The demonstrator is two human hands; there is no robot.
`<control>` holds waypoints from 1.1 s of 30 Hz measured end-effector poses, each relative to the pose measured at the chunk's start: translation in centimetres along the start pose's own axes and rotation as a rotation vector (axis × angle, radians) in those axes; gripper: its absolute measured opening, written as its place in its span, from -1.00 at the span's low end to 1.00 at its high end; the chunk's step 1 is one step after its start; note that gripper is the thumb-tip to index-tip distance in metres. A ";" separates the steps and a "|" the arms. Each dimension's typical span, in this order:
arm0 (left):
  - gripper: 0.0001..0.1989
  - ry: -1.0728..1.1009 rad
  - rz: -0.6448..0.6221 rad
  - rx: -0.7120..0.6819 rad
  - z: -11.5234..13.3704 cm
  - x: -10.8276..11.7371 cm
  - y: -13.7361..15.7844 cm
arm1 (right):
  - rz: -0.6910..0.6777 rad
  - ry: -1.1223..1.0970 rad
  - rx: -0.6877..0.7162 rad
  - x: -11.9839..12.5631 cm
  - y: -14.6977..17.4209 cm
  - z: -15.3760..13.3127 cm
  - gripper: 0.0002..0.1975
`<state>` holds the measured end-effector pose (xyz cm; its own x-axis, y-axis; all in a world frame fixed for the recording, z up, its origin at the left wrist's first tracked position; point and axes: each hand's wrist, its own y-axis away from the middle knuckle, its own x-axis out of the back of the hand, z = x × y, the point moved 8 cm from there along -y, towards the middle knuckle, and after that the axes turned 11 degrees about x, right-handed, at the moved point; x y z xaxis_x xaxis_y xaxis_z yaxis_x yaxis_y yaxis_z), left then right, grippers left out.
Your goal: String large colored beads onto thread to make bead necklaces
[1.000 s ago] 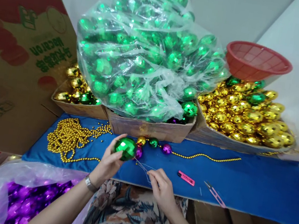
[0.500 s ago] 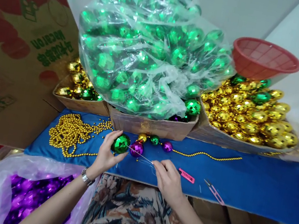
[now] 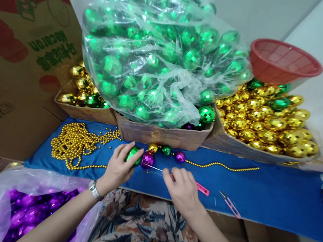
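My left hand (image 3: 118, 167), with a metal watch at the wrist, has its fingers wrapped round a shiny green ball (image 3: 132, 154). A faceted purple ball (image 3: 148, 160) sits right beside it. From my right hand (image 3: 181, 188) a long thin needle (image 3: 154, 168) points left, its tip in front of the purple ball. My right fingers are pinched on its other end. A fine thread shows faintly beneath the needle. Just behind lie a small gold ball (image 3: 153, 147), a green ball (image 3: 166, 150) and a purple ball (image 3: 180, 157), joined to a gold bead string (image 3: 221, 168).
Gold bead strands (image 3: 74, 143) are heaped at left on the blue cloth (image 3: 284, 199). A pink cutter (image 3: 202, 189) and thread snips (image 3: 229, 204) lie at right. Behind stand ball-filled boxes (image 3: 159, 134), a bag of green balls (image 3: 166, 55) and a red basket (image 3: 285, 65). Purple balls (image 3: 37, 212) fill a bag below.
My left fingers have come round over the green ball, covering more of it. The needle lies flatter, its tip now in front of the purple ball instead of by the green one.
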<state>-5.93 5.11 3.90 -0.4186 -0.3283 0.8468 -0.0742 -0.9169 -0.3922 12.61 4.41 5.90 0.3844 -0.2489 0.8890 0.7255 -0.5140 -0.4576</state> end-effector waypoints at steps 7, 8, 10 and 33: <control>-0.32 0.081 -0.140 0.053 1.1 -1.5 -0.3 | -0.088 0.103 0.074 -0.6 -1.5 -0.6 -0.83; -0.32 0.093 -0.168 0.072 1.2 -1.7 -0.4 | -0.094 0.133 0.067 -0.6 -1.5 -0.5 -0.84; -0.34 0.071 -0.191 0.054 1.6 -1.7 -0.7 | -0.101 0.163 0.072 -0.5 -1.7 -0.6 -0.85; -0.54 1.679 -0.112 1.105 -4.8 -5.0 -0.2 | 0.057 -0.391 -0.216 -1.9 3.8 1.5 -0.78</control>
<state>-8.17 8.04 -1.96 -0.7676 -0.3733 -0.5210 0.0527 -0.8469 0.5292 15.44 4.19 2.44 0.6373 0.0255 0.7702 0.5770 -0.6783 -0.4549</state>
